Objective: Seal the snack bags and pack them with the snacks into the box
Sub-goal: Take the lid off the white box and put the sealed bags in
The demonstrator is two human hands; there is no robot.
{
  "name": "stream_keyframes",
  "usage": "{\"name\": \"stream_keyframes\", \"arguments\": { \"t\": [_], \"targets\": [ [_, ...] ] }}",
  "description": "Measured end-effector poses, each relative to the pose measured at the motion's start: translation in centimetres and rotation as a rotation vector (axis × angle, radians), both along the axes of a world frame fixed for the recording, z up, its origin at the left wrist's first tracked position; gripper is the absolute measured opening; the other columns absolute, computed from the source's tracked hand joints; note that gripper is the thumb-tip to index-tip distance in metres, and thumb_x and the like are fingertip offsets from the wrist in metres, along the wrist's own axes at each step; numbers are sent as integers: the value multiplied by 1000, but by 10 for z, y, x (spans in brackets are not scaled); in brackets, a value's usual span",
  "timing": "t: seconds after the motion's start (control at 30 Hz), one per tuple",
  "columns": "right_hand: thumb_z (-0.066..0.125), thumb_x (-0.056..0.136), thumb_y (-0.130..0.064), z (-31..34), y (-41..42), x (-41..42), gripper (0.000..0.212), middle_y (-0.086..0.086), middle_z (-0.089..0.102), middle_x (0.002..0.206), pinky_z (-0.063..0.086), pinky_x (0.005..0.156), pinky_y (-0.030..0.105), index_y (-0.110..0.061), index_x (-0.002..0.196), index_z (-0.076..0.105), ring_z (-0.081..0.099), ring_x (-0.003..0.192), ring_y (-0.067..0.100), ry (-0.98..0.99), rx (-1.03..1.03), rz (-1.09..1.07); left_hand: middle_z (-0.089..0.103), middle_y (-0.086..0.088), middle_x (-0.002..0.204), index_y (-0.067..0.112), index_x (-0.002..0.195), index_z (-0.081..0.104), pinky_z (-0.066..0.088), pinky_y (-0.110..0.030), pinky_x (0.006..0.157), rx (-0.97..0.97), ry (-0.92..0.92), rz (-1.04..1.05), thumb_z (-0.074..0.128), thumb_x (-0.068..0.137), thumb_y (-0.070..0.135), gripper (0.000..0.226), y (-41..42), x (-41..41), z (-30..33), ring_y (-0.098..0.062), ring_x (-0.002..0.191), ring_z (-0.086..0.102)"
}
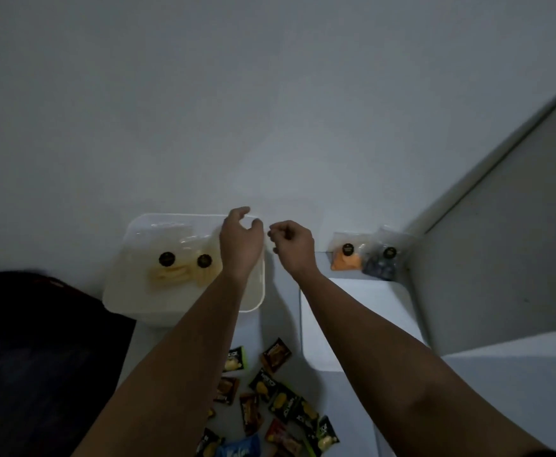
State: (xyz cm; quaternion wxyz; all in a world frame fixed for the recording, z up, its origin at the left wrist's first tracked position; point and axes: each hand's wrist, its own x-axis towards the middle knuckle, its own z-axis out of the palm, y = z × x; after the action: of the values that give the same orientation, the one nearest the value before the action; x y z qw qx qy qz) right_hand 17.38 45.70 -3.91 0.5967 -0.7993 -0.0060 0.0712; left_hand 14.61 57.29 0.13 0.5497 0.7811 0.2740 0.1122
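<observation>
While both hands hover empty at the far right corner of the clear plastic box [121, 291], the left hand [240, 240] loosely spread and the right hand [291, 244] curled on nothing visible, two bags of pale snacks [177, 270] already lie inside. An orange-filled bag [345, 257] and a dark-filled bag [382, 262] lean against the wall to the right, and wrapped snacks [279, 397] lie scattered near the forearms. Dim light could hide an unsealed strip, and a sweeping forearm might scatter wrappers off the counter.
</observation>
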Motion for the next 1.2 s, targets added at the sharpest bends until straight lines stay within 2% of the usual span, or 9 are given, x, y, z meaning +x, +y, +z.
{"name": "stream_keyframes", "arguments": {
  "t": [0.17, 0.33, 0.43, 0.57, 0.73, 0.83, 0.9, 1.0, 1.2],
  "targets": [
    [63, 82, -25, -16, -107, 9, 15, 1, 77, 93, 60, 86, 45, -24, 93, 74, 73, 89, 25, 50, -78, -235, 57, 0, 141, 19, 138, 57, 43, -11, 83, 15, 120, -242, 60, 95, 24, 43, -82, 14, -11, -19, 115, 60],
    [64, 91, -3, -30, -205, 13, 17, 8, 73, 96, 54, 94, 35, -6, 105, 73, 68, 95, 23, 125, -109, -477, 56, -10, 144, 17, 139, 53, 44, -32, 106, -57, 274, -346, 65, 92, 25, 49, -138, 31, -55, -26, 127, 57],
    [69, 88, -3, -46, -249, 25, 26, 21, 73, 110, 42, 78, 16, 1, 114, 69, 62, 95, 21, 222, -121, -546, 56, -12, 143, 17, 142, 50, 48, -35, 106, -95, 356, -321, 69, 90, 25, 56, -163, 46, -79, -29, 124, 59],
    [78, 88, -20, -67, -281, 49, 55, 17, 63, 136, 38, 88, 20, -1, 136, 59, 59, 126, 31, 276, -202, -530, 46, -13, 154, 12, 151, 41, 42, -37, 112, -78, 425, -288, 72, 90, 22, 69, -183, 70, -109, -31, 137, 48],
    [95, 65, -31, -96, -287, 87, 53, 0, 72, 109, 58, 83, 30, -12, 108, 72, 72, 99, 20, 345, -176, -487, 51, -9, 149, 14, 148, 44, 44, -39, 110, -73, 478, -257, 76, 82, 26, 74, -192, 106, -150, -29, 134, 51],
    [96, 54, -42, -129, -285, 102, 61, -3, 76, 101, 59, 71, 27, -14, 105, 75, 74, 89, 14, 377, -228, -451, 68, -5, 100, 18, 100, 68, 49, -30, 83, -44, 477, -274, 77, 75, 28, 29, -199, 124, -165, -27, 104, 65],
    [92, 60, -38, -137, -281, 104, 66, 2, 75, 113, 60, 83, 32, -13, 117, 69, 72, 101, 18, 382, -209, -484, 57, -7, 71, 13, 65, 54, 42, -32, 68, 6, 488, -323, 74, 76, 25, 26, -205, 132, -173, -30, 81, 64],
    [75, 87, -24, -141, -282, 104, 41, 16, 69, 123, 54, 96, 40, -5, 122, 63, 66, 109, 26, 383, -271, -498, 63, -18, 79, 6, 70, 57, 44, -34, 64, 67, 476, -322, 63, 83, 27, 25, -206, 134, -181, -31, 80, 64],
    [55, 96, -8, -124, -280, 88, 15, 23, 70, 104, 37, 75, 25, 3, 96, 65, 59, 89, 22, 303, -327, -516, 70, -7, 95, 9, 91, 67, 45, -29, 71, 22, 347, -260, 56, 91, 18, 15, -191, 114, -165, -25, 88, 63]
  ]
}}
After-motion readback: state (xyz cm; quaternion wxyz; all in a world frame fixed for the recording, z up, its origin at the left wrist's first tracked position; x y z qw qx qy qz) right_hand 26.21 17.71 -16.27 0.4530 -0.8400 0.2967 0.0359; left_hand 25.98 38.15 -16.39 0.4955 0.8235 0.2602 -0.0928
